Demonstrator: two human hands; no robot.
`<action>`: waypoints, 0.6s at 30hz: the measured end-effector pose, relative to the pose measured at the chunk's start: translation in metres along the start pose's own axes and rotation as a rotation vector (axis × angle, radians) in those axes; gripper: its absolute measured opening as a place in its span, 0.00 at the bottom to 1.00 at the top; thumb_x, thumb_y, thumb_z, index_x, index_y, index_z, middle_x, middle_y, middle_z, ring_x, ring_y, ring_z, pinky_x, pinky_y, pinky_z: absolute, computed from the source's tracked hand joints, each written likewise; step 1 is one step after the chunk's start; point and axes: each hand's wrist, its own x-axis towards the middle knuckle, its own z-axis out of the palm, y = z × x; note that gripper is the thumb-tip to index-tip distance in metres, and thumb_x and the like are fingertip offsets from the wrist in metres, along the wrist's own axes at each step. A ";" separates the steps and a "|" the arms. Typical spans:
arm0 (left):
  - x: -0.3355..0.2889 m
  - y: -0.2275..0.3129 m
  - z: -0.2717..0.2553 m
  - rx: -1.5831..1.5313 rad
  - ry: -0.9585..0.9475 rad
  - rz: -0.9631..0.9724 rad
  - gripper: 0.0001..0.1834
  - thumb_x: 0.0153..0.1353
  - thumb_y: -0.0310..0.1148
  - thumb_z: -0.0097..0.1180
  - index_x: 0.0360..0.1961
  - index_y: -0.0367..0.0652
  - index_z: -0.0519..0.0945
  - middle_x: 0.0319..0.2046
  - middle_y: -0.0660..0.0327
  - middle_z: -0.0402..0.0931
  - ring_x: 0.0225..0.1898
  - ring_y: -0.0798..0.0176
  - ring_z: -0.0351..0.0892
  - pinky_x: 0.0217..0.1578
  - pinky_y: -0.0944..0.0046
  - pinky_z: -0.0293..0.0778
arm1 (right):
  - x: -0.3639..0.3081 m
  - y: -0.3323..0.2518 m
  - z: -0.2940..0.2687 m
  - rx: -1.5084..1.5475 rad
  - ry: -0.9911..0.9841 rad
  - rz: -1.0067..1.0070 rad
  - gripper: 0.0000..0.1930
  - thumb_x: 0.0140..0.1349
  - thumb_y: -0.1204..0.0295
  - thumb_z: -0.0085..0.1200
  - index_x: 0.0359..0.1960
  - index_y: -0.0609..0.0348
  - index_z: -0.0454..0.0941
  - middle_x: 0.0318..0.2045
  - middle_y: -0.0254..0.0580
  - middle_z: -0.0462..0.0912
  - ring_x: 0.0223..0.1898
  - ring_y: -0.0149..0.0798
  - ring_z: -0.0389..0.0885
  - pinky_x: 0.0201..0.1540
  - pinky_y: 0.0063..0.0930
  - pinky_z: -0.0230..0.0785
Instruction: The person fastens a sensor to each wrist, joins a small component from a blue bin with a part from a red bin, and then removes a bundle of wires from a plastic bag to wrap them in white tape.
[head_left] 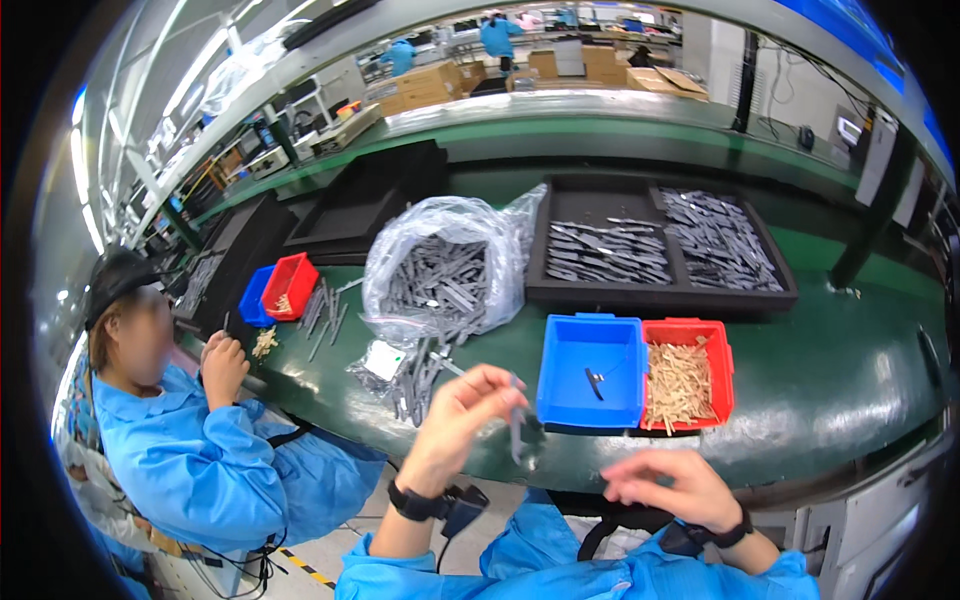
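Def a factory assembly floor: green-topped workbench (pixel 810 400), blue-smocked co-worker (pixel 190 450) at 8 o'clock, black parts tray (pixel 650 297) at 2, cardboard boxes (pixel 428 88) around 12.

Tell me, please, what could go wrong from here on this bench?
The grey strip held near its upper end in the left hand might slip. Loose grey strips in front of the clear plastic bag lie near the green table edge; a knock could push some off. Tan pieces piled in the near red bin could spill if bumped.
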 end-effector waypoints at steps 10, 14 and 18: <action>-0.019 -0.029 0.063 -0.072 -0.206 -0.177 0.07 0.59 0.27 0.58 0.38 0.38 0.75 0.36 0.64 0.77 0.38 0.74 0.76 0.37 0.73 0.72 | 0.017 0.016 0.021 0.298 0.346 0.011 0.11 0.63 0.71 0.52 0.43 0.63 0.74 0.37 0.34 0.77 0.34 0.23 0.75 0.32 0.15 0.66; -0.019 -0.032 0.070 -0.070 -0.216 -0.174 0.08 0.58 0.27 0.58 0.38 0.39 0.75 0.36 0.65 0.76 0.38 0.74 0.76 0.37 0.74 0.72 | 0.011 0.016 0.019 0.294 0.362 -0.008 0.10 0.63 0.70 0.51 0.42 0.62 0.75 0.37 0.33 0.77 0.34 0.22 0.75 0.33 0.15 0.67; -0.018 -0.035 0.075 -0.103 -0.228 -0.185 0.08 0.58 0.26 0.58 0.39 0.39 0.75 0.36 0.65 0.76 0.38 0.75 0.75 0.37 0.75 0.71 | 0.006 0.017 0.016 0.317 0.370 0.012 0.09 0.64 0.72 0.50 0.42 0.64 0.75 0.35 0.36 0.78 0.34 0.25 0.76 0.33 0.17 0.67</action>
